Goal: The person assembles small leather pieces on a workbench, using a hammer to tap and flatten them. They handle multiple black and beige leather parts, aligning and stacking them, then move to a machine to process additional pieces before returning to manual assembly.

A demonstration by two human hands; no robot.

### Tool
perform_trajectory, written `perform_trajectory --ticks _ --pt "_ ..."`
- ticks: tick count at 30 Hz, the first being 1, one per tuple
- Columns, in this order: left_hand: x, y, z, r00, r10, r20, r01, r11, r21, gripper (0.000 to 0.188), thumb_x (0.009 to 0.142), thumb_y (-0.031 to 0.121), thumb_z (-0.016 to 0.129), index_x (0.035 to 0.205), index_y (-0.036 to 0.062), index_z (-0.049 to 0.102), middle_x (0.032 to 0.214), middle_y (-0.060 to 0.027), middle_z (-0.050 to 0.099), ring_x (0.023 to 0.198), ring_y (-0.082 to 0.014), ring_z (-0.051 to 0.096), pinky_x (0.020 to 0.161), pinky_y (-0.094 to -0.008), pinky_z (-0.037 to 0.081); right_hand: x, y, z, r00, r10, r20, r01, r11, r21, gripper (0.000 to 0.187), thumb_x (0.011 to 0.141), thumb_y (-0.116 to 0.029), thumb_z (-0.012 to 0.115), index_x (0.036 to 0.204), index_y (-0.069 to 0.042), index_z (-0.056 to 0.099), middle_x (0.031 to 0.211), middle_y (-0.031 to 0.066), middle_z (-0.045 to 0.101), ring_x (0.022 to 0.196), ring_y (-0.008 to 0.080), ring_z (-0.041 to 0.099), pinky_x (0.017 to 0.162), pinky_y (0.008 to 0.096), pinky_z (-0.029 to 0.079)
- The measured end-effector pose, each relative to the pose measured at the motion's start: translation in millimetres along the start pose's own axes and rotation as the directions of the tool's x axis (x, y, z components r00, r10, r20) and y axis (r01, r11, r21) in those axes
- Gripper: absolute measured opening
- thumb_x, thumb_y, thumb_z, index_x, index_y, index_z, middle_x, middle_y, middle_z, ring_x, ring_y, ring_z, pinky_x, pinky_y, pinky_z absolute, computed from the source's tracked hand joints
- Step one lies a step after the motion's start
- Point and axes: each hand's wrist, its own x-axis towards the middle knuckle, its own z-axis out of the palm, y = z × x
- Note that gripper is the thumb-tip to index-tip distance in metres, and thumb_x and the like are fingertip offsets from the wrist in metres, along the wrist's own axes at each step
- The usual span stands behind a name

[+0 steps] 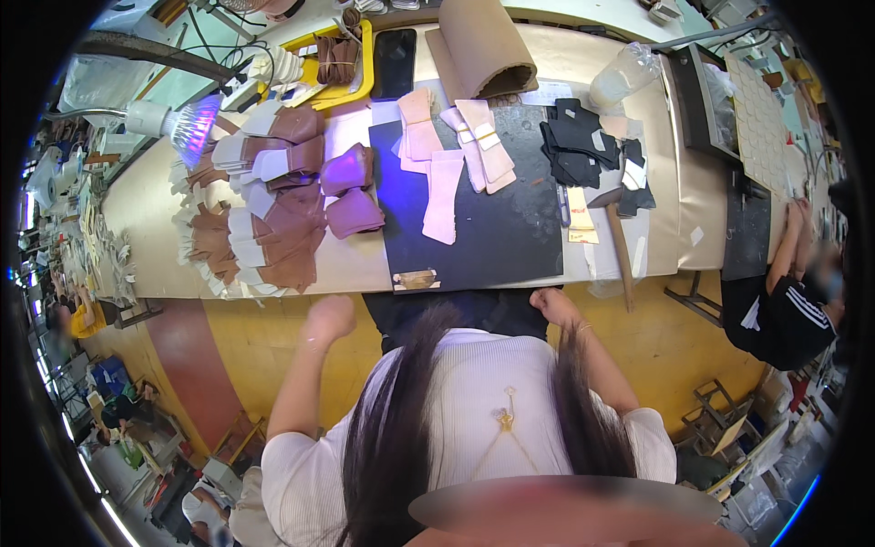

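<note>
Left hand: the left hand is just off the near edge of the surface, left of the black mat — its grip is drawn into a loose fist, with nothing seen in it.
Right hand: the right hand is by the dark trousers, close to the mat's near right corner; its grip is curled in too, and the inside of the palm is hidden.
Pink pieces: the pink pieces lie in three sets on the far half of the mat, well apart from both hands; the far left and far right sets are banded, and the third lies nearer, touching the far left one.
Brown pieces: overlapping brown pieces with pale ends cover the left of the surface, nearest to the left hand.
Folded blocks: two folded blocks sit between these and the mat, tinged violet.
Right side: black pieces are piled right of the mat; nearer, a wooden-handled tool points its handle past the near edge, with yellow paper to its left.
Far edge: a yellow tray, a black phone, a brown roll and a cloudy plastic container, left to right.
Lamp: a lamp glows violet at far left.
Neighbour: at far right, another person's black sleeve shows.
Floor: the floor is yellow — a red band crosses it at left.
</note>
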Motion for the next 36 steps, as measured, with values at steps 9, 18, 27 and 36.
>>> perform_trajectory --ticks 9,18,27,36 --pt "60 140 -71 0.554 0.036 -0.831 -0.363 0.91 -0.203 0.044 0.091 0.028 0.066 0.118 -0.0055 0.059 0.115 -0.0251 0.063 0.109 -0.0381 0.06 0.091 -0.045 0.048 6 -33 9 0.95 -0.057 0.307 0.192 0.882 -0.431 0.035 0.095 -0.028 0.054 0.108 0.002 0.067 0.109 0.0216 0.068 0.107 0.0378 0.063 0.095 0.0453 0.048" --pt "127 136 -90 0.684 -0.123 -0.719 -0.295 0.855 -0.427 0.051 0.075 0.039 0.08 0.097 -0.0039 0.062 0.087 -0.0254 0.067 0.092 -0.0418 0.065 0.08 -0.0479 0.051 -34 -71 4 0.964 -0.254 0.082 0.267 0.922 -0.281 0.039 0.094 -0.027 0.058 0.121 0.0 0.063 0.115 0.0204 0.066 0.11 0.0365 0.061 0.096 0.0427 0.048" --pt "66 155 -39 0.637 0.1 -0.765 -0.764 0.213 -0.609 0.038 0.093 0.024 0.066 0.116 -0.0033 0.054 0.102 -0.017 0.065 0.091 -0.0218 0.065 0.078 -0.0339 0.052 -50 -110 -25 0.837 -0.491 -0.243 0.54 0.813 0.218 0.036 0.098 -0.026 0.059 0.124 -0.002 0.06 0.11 0.0136 0.067 0.103 0.0282 0.065 0.09 0.0343 0.05" --pt "46 217 -44 0.534 0.504 -0.679 -0.846 0.309 -0.435 0.056 0.098 0.026 0.059 0.145 0.0049 0.037 0.11 -0.0219 0.061 0.097 -0.0383 0.062 0.087 -0.041 0.049 -33 -89 -54 0.641 0.176 -0.747 0.678 0.325 0.659 0.016 0.102 -0.023 0.056 0.1 -0.007 0.059 0.084 -0.0056 0.056 0.073 0.0031 0.047 0.065 0.021 0.04"
